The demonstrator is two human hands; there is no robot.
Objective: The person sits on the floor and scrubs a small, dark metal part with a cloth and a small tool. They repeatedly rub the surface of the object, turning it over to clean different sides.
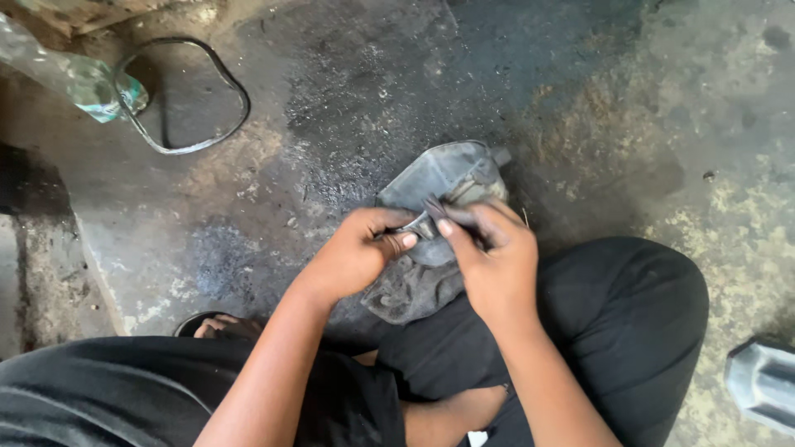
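**Two hands pinch a small part over a grey casing**

A clear plastic bottle (70, 79) lies at the upper left, cut off by the frame edge; its contents cannot be made out. A black rubber ring (186, 95) lies looped beside it on the stained concrete floor (621, 108).

The left hand (352, 252) and right hand (489, 257) meet above a grey moulded casing (443, 178), which rests on the floor beyond the knees with a dark rag (410, 290) under its near end. Each grip is closed on a small dark metal part (426, 222), held between the fingertips; its shape is hard to tell. A grey object (762, 381) is cut off at right.
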